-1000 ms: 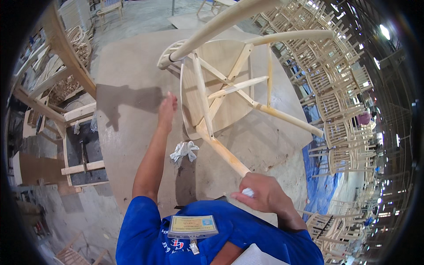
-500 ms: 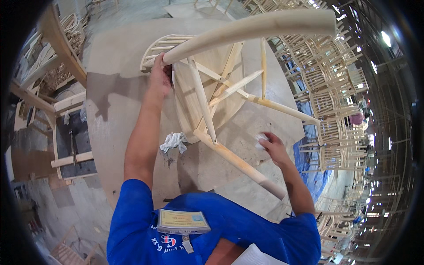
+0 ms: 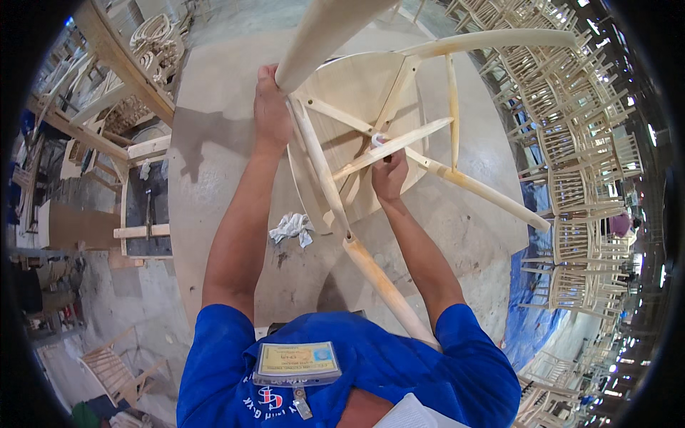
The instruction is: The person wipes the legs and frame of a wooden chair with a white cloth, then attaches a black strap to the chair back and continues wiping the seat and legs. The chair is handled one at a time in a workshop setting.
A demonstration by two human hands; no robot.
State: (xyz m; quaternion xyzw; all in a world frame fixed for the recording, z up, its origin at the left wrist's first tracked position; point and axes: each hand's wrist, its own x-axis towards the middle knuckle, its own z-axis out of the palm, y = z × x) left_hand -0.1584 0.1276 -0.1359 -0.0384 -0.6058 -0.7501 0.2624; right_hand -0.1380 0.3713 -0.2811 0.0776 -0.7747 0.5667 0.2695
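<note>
A bare wooden chair (image 3: 357, 78) lies upside down, its seat underside and legs turned up toward me. My left hand (image 3: 272, 114) is closed round the base of the far-left leg (image 3: 317, 36), where it meets the seat. My right hand (image 3: 390, 171) reaches in among the legs, pinching a small white cloth (image 3: 377, 140) against the middle stretcher (image 3: 399, 148). Part of the cloth is hidden by the fingers and the wood. A crumpled white rag (image 3: 291, 228) lies by the chair, touched by neither hand.
The chair rests on a broad grey-brown work surface (image 3: 221, 235). A wooden frame (image 3: 118, 64) and a dark tray with a hammer (image 3: 148, 214) stand at the left. Rows of stacked chairs (image 3: 571, 143) and blue sheeting (image 3: 531, 307) line the right side.
My right hand has moved left and away from me, carrying the white cloth onto the stretcher. The chair has turned and tilted under my left hand, which keeps hold of the leg.
</note>
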